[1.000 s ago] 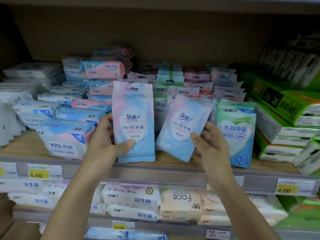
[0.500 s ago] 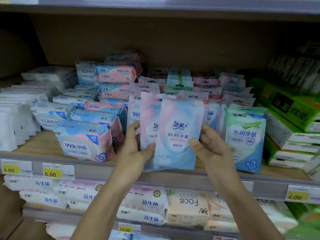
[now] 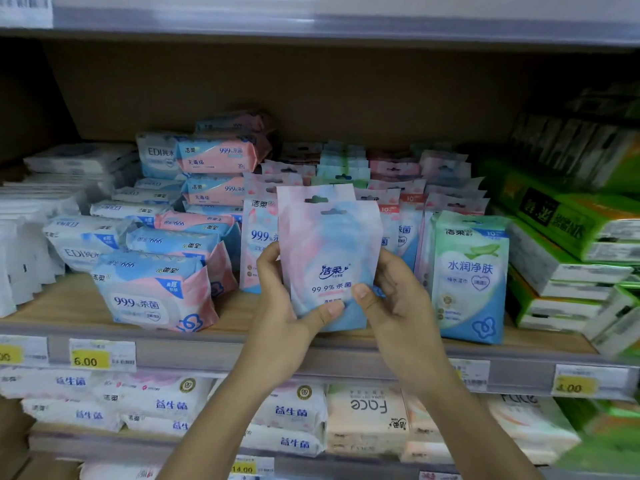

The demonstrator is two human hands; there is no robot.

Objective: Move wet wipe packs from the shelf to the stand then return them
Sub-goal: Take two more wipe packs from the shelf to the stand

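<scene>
The left hand and right hand each pinch the wet wipe packs low down. The thumbs are pressed flat on the glossy front and the other fingers are curled behind the side edges. These two flat, soft plastic pouches, pink and blue, are stacked face to back just left of the green pack. They stand upright, long axis vertical, hang-holes on top, print facing the camera. Farther left of the green pack, puffy pillow-shaped packs lie on the wooden shelf.
</scene>
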